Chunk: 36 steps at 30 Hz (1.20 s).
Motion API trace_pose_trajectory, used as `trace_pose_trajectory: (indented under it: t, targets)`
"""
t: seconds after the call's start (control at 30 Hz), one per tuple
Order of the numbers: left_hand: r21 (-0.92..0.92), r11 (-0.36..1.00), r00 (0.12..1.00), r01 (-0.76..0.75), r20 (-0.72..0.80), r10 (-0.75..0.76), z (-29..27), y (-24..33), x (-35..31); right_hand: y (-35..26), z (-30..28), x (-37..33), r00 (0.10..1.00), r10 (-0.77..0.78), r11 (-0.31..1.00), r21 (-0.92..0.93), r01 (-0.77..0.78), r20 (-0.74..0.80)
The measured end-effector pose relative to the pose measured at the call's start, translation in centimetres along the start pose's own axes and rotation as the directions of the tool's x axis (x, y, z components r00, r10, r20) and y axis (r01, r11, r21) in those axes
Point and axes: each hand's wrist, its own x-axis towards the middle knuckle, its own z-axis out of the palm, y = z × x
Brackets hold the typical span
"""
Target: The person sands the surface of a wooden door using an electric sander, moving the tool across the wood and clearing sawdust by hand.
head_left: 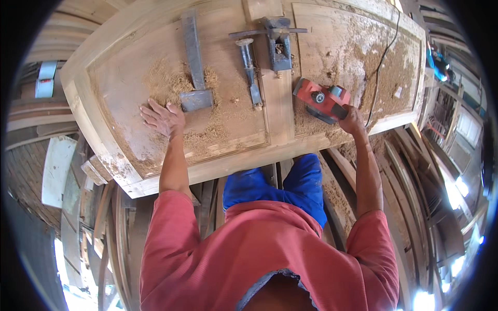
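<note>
My left hand (165, 119) lies flat with fingers spread on the left panel of a wooden door (280, 109), among fine shavings (168, 80). Just right of its fingertips is a dark mallet (197, 100), its handle pointing away from me. My right hand (353, 121) is wrapped round the rear handle of a red electric planer (324, 98), which sits on the right panel. The planer's underside is hidden. Between the hands, toward the far side, lie a chisel (249, 72) and a dark hand plane (280, 49) with a crosswise handle.
A black cord (381, 65) trails across the door's right panel. Shavings cover much of that panel. Stacked boards (410, 186) surround the door on the near side and at both ends. A pale board (57, 171) leans at the left.
</note>
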Motion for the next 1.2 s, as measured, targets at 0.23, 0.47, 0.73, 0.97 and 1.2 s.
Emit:
trace_pose_trajectory:
  t: [0.23, 0.47, 0.73, 0.97, 1.2]
  targets:
    - [0.004, 0.999, 0.999, 0.034, -0.018, -0.034, 0.4, -0.7, 0.1, -0.5, -0.7, 1.0, 0.992, 0.063, 0.998, 0.02, -0.066, 0.113]
    - [-0.001, 1.0, 0.995, -0.02, -0.096, 0.02, 0.1, -0.7, 0.2, 1.7, -0.1, 1.7, 0.968, -0.249, 0.958, 0.153, 0.241, 0.035]
    - [0.033, 0.999, 1.0, -0.005, -0.026, 0.006, -1.0, -0.3, 0.4, 3.0, 0.6, 2.2, 0.94, -0.29, 0.93, 0.286, 0.232, 0.18]
    - [-0.057, 0.998, 0.999, -0.032, -0.027, 0.03, -0.8, -0.3, 0.9, 3.1, 0.6, 2.4, 0.916, -0.333, 0.89, 0.394, 0.227, 0.225]
    - [0.008, 0.997, 0.985, 0.079, 0.151, -0.079, -0.6, 0.1, 0.8, 1.4, 0.5, 0.7, 0.977, -0.214, 0.93, 0.31, 0.197, 0.02]
